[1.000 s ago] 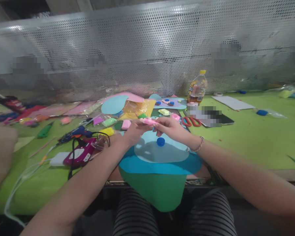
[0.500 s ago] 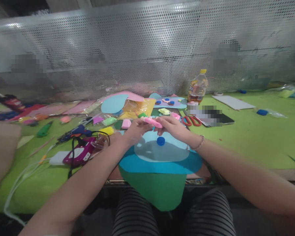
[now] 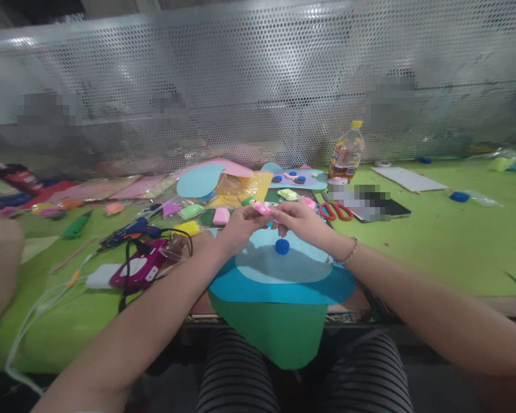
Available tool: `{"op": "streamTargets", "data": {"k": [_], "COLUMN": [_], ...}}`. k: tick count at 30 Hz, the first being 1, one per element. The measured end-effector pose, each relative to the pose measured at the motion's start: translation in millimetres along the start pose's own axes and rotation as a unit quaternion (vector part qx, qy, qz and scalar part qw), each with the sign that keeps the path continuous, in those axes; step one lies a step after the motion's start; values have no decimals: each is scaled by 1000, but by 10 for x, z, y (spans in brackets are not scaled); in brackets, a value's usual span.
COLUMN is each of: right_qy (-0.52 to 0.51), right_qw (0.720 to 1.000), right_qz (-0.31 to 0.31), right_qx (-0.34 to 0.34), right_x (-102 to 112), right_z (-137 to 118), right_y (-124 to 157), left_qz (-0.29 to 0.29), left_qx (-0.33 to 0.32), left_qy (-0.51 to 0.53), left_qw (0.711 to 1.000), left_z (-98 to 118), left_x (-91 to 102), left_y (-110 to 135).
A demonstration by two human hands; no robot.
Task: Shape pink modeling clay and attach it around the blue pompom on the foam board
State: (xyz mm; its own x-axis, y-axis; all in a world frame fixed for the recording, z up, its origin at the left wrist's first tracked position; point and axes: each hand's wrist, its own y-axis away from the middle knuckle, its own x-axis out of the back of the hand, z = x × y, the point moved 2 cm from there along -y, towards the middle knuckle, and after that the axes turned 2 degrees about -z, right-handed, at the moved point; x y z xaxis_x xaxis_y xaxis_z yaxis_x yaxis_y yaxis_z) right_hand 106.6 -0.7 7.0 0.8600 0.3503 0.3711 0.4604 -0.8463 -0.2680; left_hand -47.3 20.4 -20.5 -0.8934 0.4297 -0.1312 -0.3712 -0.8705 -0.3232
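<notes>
A small lump of pink modelling clay (image 3: 263, 207) is held up between my two hands, pinched by the fingertips. My left hand (image 3: 243, 225) grips its left side, and my right hand (image 3: 298, 221) closes on its right side. Fingers cover much of the clay, so its full shape is hidden. Below them, a blue clay disc (image 3: 282, 246) rests on a light-blue paper shape (image 3: 266, 269). That shape lies over a darker blue paper (image 3: 284, 293), with a green paper (image 3: 270, 327) hanging past the table edge underneath.
Left of my arms are a glue gun (image 3: 131, 232), a purple device (image 3: 144, 267) and white cables (image 3: 30, 321). Red-handled scissors (image 3: 336, 211), a tablet-like dark panel (image 3: 380, 203) and a bottle (image 3: 346, 152) stand or lie right. Bagged clay (image 3: 192, 212) is behind. Another person's arm (image 3: 0, 269) is far left.
The pink clay has turned between my fingers, and less of it shows now. My fingers have drawn closer around it. The other person's arm at far left has shifted leftward.
</notes>
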Motion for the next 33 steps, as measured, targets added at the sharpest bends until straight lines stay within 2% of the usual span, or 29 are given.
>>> {"op": "streamTargets", "data": {"k": [7,11,19,24,30,33], "right_qy": [-62,-67,-74,-97,-87,-93], "right_qw": [998,997,997,994,994,993], "right_qz": [-14,-14,-22,-37,-52,-50], "right_qx": [-26,-29,-28,-33,-41,-43], "right_x": [3,7,26,17,-25,-42], "right_z": [-25,-11,78,56,-49,-32], "right_y": [-5,-6,-19,-11,30,11], "left_qz": [-51,-62,-104,-74,-63,-16], "left_qx": [-2,-11,-27,-23,-44,-48], "left_qy": [-48,-68,-52,-59,-73,-98], "left_qw": [998,996,993,995,994,994], "left_z": [37,57,72,44,99,106], "left_x": [37,39,17,62,-7,-28], "left_y": [-17,-21,-20,-21,14,25]}}
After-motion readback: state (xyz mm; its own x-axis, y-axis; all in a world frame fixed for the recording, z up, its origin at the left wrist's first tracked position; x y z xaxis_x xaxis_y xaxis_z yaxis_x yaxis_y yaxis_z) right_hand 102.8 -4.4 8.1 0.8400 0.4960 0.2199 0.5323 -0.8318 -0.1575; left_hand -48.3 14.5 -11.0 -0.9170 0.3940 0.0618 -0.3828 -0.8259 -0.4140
